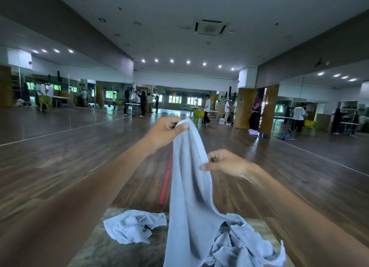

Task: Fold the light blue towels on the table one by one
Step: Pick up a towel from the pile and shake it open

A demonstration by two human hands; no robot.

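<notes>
the left hand [165,131] is raised well above the table [115,252], with thumb and curled fingers pinching the top corner of the towel [189,186]. the right hand [226,162] sits lower and to the right, thumb and forefinger nipping the same hemmed edge a little way down, its other fingers curled in. both hands are closed on this cloth and on nothing else. the lift looks meant to let the towel hang out under its own weight so its edges show, and the right hand seems placed to find the next corner along the hem; that is my reading. from the left pinch the towel falls in a long, half-twisted drape, and its lower end reaches the table and runs out of view at the bottom. it is not yet spread flat, so folding has hardly begun. a crumpled towel [135,226] lies on the table to the left, apart from the held one. a heap [245,244] of blue cloth lies at the right against the hanging end; whether they merely touch or overlap i cannot tell.
</notes>
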